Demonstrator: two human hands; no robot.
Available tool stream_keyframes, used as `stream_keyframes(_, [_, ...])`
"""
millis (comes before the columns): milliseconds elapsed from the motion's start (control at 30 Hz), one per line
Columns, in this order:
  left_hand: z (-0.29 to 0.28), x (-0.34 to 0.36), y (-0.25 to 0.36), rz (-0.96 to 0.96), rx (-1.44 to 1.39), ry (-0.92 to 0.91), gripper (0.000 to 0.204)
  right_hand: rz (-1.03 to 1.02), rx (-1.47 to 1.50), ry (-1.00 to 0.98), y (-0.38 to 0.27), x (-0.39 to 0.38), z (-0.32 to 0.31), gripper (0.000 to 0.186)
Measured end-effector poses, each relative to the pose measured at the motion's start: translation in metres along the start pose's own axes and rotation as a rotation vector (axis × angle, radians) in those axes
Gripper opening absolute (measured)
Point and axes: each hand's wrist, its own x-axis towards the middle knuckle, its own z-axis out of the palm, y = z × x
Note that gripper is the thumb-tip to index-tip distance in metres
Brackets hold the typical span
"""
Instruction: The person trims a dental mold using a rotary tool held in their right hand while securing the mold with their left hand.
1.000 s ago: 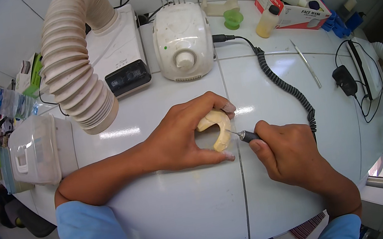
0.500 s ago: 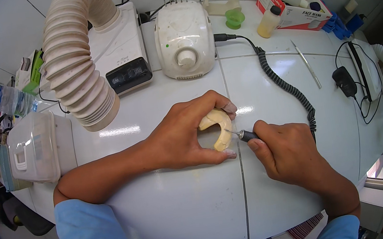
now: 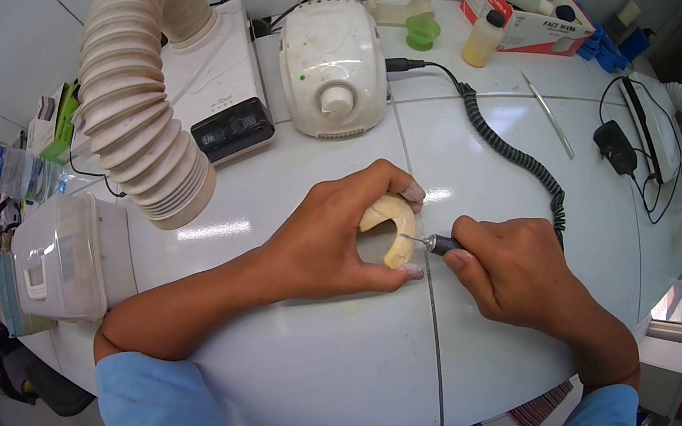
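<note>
Between the thumb and fingers of my left hand (image 3: 331, 236) is a pale yellow, horseshoe-shaped dental model (image 3: 400, 226). Its curved side faces right, and white dust coats my fingertips. My right hand (image 3: 512, 262) is closed around a dark rotary handpiece (image 3: 442, 243), held like a pen. The thin bur (image 3: 417, 238) points left and meets, or nearly meets, the model's outer edge; I cannot tell whether it touches. Behind my hands stands a white drill control unit (image 3: 333, 69) with a round knob, a green light and several burs upright on top.
A ribbed suction hose (image 3: 142, 119) hangs at the left above a white box-shaped machine (image 3: 220, 81). A clear-lidded plastic box (image 3: 70, 258) stands far left. The coiled black cord (image 3: 503, 145) runs down the right, near a slim knife-like tool (image 3: 549, 116), a yellow bottle (image 3: 483, 39) and a carton (image 3: 538, 29).
Both hands keep nearly the same pose. The whole scene shifts very slightly in the picture, and the bur tip sits marginally nearer the model's outer edge.
</note>
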Motion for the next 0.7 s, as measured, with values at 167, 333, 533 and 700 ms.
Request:
stream_keyframes(167, [0.0021,-0.0005,-0.0027,0.012,-0.027,0.001,0.072,0.029,-0.002,0.042,-0.0017,-0.0004,0.0026,0.025])
stream_keyframes(333, [0.0035,-0.0020,-0.0006,-0.002,-0.027,0.021,0.076,-0.025,-0.020,-0.024,0.0012,0.0004,-0.0011,0.025])
stream_keyframes(533, [0.0034,-0.0010,-0.0006,-0.008,-0.051,0.026,0.077,0.046,0.001,0.013,-0.0026,-0.0006,0.0025,0.026])
stream_keyframes(700, [0.0036,-0.0022,0.0010,-0.032,-0.055,0.026,0.077,-0.018,-0.016,-0.021,-0.0005,0.0002,-0.0014,0.026])
